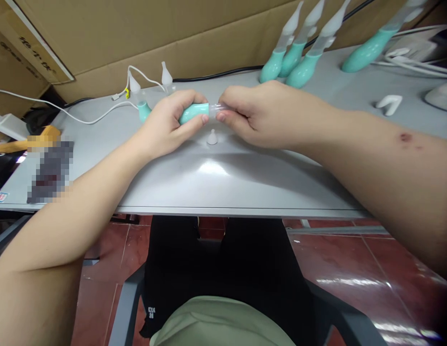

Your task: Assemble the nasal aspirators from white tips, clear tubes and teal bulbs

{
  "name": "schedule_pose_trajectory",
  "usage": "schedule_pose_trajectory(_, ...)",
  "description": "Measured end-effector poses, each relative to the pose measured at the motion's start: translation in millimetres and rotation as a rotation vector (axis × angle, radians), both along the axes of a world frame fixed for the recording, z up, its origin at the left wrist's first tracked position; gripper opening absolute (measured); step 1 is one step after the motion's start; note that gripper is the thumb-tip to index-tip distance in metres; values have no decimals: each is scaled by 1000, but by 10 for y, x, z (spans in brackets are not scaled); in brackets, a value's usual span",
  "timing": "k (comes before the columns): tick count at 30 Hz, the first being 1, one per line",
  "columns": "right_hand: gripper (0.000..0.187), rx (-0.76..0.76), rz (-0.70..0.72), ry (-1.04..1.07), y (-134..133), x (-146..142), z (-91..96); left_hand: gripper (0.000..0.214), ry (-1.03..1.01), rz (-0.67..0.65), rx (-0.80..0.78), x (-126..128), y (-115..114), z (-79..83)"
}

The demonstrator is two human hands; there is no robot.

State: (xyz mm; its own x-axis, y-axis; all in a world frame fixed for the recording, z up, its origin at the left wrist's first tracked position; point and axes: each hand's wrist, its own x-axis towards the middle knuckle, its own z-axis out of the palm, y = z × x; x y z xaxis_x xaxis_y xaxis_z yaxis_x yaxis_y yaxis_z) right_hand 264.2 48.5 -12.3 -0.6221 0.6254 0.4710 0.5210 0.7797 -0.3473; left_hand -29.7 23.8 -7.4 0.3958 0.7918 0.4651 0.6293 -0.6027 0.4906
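Note:
My left hand [165, 126] is wrapped around a teal device body [193, 113], held level above the grey table [216, 178]. My right hand [254, 115] pinches the clear tube end [215, 108] that sticks out of the teal body. Both hands are closed and meet over the table's middle. A small white silicone tip [212, 138] stands on the table just below them.
Several finished teal devices with translucent nozzles [298, 53] stand at the back right, another [370, 48] farther right. One device [141, 103] with a white cable stands back left. A white part [389, 103] lies right. Cardboard boxes [154, 33] line the back. A pixelated item [50, 168] lies left.

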Motion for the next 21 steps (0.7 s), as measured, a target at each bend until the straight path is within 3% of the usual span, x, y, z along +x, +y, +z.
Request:
schedule_pose_trajectory(8, 51, -149, 36, 173, -24, -52, -17, 39, -19, -31, -29, 52, -62, 14)
schedule_pose_trajectory(21, 41, 5, 16, -6, -85, -82, 5, 32, -13, -5, -40, -4, -84, 45)
